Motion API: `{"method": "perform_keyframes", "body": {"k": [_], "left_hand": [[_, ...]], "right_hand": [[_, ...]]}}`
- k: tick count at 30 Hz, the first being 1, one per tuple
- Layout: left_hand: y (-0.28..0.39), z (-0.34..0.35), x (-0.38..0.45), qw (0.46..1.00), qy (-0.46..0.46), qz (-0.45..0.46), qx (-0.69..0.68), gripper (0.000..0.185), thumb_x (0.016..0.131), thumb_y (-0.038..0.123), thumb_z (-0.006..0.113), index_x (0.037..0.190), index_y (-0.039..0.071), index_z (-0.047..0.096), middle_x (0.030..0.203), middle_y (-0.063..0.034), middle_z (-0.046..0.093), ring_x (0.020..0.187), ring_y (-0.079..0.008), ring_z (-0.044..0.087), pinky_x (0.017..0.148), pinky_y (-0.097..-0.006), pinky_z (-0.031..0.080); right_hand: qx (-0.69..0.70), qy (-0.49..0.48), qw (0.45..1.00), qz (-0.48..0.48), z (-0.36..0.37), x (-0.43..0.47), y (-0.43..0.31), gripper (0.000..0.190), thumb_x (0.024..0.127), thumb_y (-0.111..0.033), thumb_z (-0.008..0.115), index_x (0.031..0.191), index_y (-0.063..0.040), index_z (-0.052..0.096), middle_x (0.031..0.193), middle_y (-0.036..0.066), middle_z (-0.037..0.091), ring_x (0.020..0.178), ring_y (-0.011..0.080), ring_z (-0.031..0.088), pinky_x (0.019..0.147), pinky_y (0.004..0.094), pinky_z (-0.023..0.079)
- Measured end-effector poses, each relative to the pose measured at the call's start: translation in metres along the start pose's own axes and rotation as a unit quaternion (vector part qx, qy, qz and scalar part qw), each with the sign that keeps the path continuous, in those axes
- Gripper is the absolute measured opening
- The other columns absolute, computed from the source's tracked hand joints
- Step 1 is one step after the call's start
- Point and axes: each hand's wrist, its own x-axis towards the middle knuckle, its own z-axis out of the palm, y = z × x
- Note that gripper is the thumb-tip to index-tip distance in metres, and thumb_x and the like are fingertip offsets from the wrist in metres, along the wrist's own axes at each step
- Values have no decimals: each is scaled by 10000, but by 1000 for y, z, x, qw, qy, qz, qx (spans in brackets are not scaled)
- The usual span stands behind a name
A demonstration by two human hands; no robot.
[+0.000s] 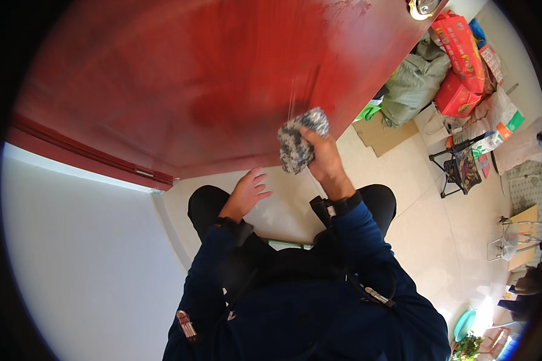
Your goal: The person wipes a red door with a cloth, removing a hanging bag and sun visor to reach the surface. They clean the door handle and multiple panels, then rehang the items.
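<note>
A red wooden door (235, 90) fills the space before me, with darker, wet-looking patches on its lower part. My right hand (326, 153) grips a bunched grey and white cloth (298, 142), thumb on top, close to the door's lower edge. Whether the cloth touches the door cannot be told. My left hand (247, 193) hangs over my left knee, holding nothing, its fingers apart. A gold-coloured door handle plate (423, 8) shows at the top right of the door.
A green woven sack (415, 83), red gift bags (463, 49) and flat cardboard (386, 134) lie beyond the door's free edge. A small folding stool (461, 167) stands on the tiled floor (427, 221) to the right. At left, a white wall (86, 252) meets the red door frame (90, 153).
</note>
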Motion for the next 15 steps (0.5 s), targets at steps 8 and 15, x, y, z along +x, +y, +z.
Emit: {"method": "perform_keyframes", "body": {"k": [8,15], "left_hand": [[4,101,-7,932,-230,40,-277,656,1076,538,438,1547,82,407,1528,-148,502,1385,-351,497,1137,-557,405],[-3,103,-9,988,-136,-1,-71,598,1051,586,458,1399,113,574,1396,-93,596,1218,-300,578,1068,-570,447]], "right_hand": [[133,-29,987,80,4,-27,-36,372,1066,-319,553,1254,-4,618,1183,162,727,1043,310,723,936,454,595],[160,-36,983,81,-8,-32,-25,398,1069,-354,542,1277,-22,612,1195,158,724,1061,327,716,954,482,585]]}}
